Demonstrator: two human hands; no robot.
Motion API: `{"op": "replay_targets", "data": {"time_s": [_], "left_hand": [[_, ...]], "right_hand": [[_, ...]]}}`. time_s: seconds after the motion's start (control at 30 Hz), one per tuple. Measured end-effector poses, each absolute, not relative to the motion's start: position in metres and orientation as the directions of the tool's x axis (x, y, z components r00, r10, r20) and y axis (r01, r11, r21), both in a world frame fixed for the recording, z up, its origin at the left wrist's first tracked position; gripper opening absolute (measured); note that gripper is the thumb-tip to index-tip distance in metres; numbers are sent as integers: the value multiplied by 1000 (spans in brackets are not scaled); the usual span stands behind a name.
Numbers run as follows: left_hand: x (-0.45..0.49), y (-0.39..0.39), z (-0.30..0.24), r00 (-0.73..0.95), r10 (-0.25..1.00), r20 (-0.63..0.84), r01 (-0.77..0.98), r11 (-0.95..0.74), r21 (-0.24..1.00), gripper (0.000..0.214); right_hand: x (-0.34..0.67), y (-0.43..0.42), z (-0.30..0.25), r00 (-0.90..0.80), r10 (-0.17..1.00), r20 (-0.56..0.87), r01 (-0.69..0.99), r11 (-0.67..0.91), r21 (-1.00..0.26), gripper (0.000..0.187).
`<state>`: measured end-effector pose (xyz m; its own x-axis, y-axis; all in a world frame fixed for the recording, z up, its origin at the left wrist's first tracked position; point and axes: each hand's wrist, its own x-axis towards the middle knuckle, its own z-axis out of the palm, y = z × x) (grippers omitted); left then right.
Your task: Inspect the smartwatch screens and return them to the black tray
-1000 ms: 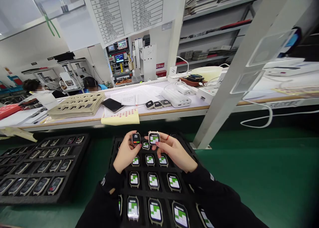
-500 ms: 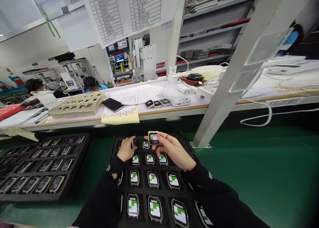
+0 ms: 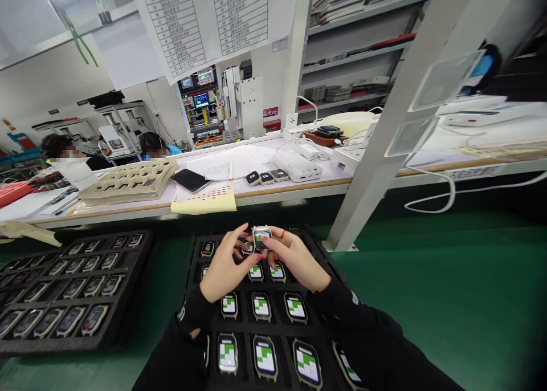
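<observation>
Fingers of both hands (image 3: 260, 260) hide much of the raised watch (image 3: 261, 238).

This is an electronics assembly floor. Under the person's hands lies a black foam tray (image 3: 193, 300) with rows of small smartwatch bodies showing green-and-white test screens (image 3: 261, 306); a second black foam tray of dark-screened watch bodies (image 3: 128, 300) sits to the left. Beyond the hands runs a long white workbench (image 3: 299, 186) carrying a stacked beige moulded tray (image 3: 128, 180) and white charger boxes (image 3: 297, 167). Farther back stand test machines with small lit displays (image 3: 200, 97), grey metal shelving (image 3: 354, 49) and seated co-workers (image 3: 64, 151).
</observation>
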<state>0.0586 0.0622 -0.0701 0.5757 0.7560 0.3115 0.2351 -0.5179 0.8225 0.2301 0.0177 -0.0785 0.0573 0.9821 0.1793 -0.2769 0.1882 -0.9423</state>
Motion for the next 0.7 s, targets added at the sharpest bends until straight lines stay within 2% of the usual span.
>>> {"op": "replay_targets", "data": {"time_s": [0.23,0.47,0.7], "left_hand": [[67,50,-74,559,716,419,215,-613,760,61],[68,50,-72,497,728,473,206,-628,750,57],[64,48,-70,477,761,440,218,-588,779,51]], "right_hand": [[224,18,-80,37,989,146,-225,151,-963,48],[225,20,-83,12,987,160,-423,150,-894,44],[224,21,-87,23,980,200,-329,196,-924,48]]}}
